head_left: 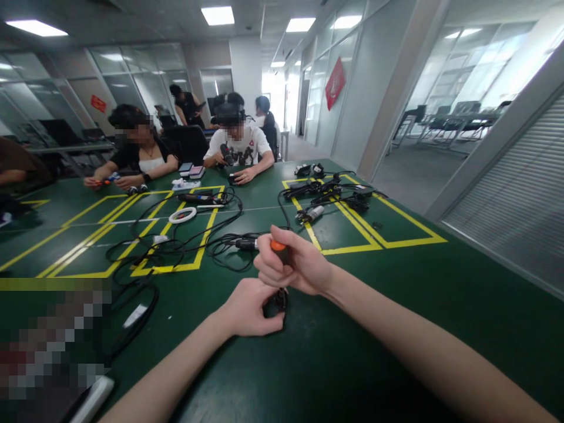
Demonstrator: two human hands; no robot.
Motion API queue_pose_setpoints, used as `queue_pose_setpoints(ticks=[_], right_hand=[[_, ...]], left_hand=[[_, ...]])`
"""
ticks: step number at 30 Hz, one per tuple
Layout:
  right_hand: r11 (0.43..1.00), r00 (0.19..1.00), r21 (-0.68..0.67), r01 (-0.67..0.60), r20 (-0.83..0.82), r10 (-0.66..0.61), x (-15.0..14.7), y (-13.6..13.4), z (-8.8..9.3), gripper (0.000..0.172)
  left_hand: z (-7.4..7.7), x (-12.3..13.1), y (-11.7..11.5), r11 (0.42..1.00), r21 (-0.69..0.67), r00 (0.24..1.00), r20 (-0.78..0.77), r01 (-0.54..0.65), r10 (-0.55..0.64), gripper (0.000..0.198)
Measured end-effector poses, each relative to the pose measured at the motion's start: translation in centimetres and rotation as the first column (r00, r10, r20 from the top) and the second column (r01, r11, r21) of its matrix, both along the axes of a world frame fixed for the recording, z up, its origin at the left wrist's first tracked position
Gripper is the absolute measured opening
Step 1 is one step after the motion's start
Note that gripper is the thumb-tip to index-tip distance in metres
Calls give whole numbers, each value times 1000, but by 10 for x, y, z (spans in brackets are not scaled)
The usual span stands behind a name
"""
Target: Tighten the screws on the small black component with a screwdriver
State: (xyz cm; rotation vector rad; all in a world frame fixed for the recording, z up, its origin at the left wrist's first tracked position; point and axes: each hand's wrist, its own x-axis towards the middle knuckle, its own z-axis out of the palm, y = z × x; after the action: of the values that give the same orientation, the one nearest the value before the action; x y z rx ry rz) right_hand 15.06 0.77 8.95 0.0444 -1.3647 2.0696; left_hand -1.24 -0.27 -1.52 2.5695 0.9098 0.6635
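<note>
My right hand (296, 264) is closed in a fist around an upright handle with an orange end (277, 245). It looks like a screwdriver handle, but its shaft and tip are hidden by my fingers. Directly below, my left hand (251, 306) pinches a small black part (281, 299) against the green tabletop, thumb on the near side. The two hands overlap in view, the right above the left. Whether the tool touches the black part cannot be seen.
Black cables (176, 241) sprawl left of my hands, with a white ring (182, 215) among them. More black cables and plugs (326, 191) lie inside yellow tape outlines at right. A white-edged object (94, 399) is near my left forearm. Co-workers (240, 141) sit across the green table (440, 305).
</note>
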Motion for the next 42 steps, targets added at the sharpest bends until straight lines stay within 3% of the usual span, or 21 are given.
queue_pose_setpoints(ticks=[3, 7, 10, 14, 17, 19, 21, 22, 23, 26, 31, 34, 39, 42], right_hand=[[999, 999, 10, 36, -24, -35, 0, 1, -3, 55], [984, 985, 30, 175, 7, -175, 5, 0, -2, 47], [960, 959, 39, 278, 38, -280, 6, -4, -1, 45], [902, 907, 147, 405, 58, -417, 8, -7, -5, 39], [772, 796, 348, 531, 105, -595, 16, -6, -5, 33], [605, 649, 566, 560, 155, -745, 25, -6, 0, 28], [443, 511, 760, 476, 171, -842, 34, -7, 8, 28], [391, 451, 812, 434, 179, -874, 38, -8, 13, 30], [373, 403, 847, 378, 212, -890, 41, -9, 18, 32], [338, 351, 909, 245, 241, -905, 48, -13, 32, 34], [265, 390, 957, 117, 201, -899, 55, -19, 46, 16], [236, 381, 965, 113, 178, -907, 58, -24, 50, 27], [270, 441, 956, 116, 194, -876, 58, -30, 53, 31], [344, 537, 929, 138, 221, -814, 58, -29, 52, 28]], left_hand=[[0, 0, 0, 1000, -16, 1000, -18, -6, 5, 18], [1, 2, 0, 999, -46, 998, -60, -11, 8, 23], [1, 2, 1, 999, -53, 997, -79, -6, 2, 25], [3, 3, 1, 999, -46, 995, -100, 1, -6, 27], [5, 4, 1, 999, -40, 995, -101, -7, 3, 27], [7, 3, 1, 999, -49, 995, -100, -2, -3, 27], [8, 3, 1, 999, -50, 995, -101, -6, 1, 26], [8, 3, 2, 999, -51, 995, -101, -7, 2, 26], [9, 3, 2, 999, -54, 995, -99, -5, -1, 28], [9, 2, 4, 998, -59, 995, -102, 10, -16, 35], [10, 2, 5, 999, -51, 995, -102, 1, -7, 38], [10, 2, 4, 997, -83, 997, -79, 4, -10, 37], [12, 1, 3, 995, -97, 997, -76, -6, -2, 35], [13, 1, 3, 995, -95, 998, -61, -3, -3, 39]])
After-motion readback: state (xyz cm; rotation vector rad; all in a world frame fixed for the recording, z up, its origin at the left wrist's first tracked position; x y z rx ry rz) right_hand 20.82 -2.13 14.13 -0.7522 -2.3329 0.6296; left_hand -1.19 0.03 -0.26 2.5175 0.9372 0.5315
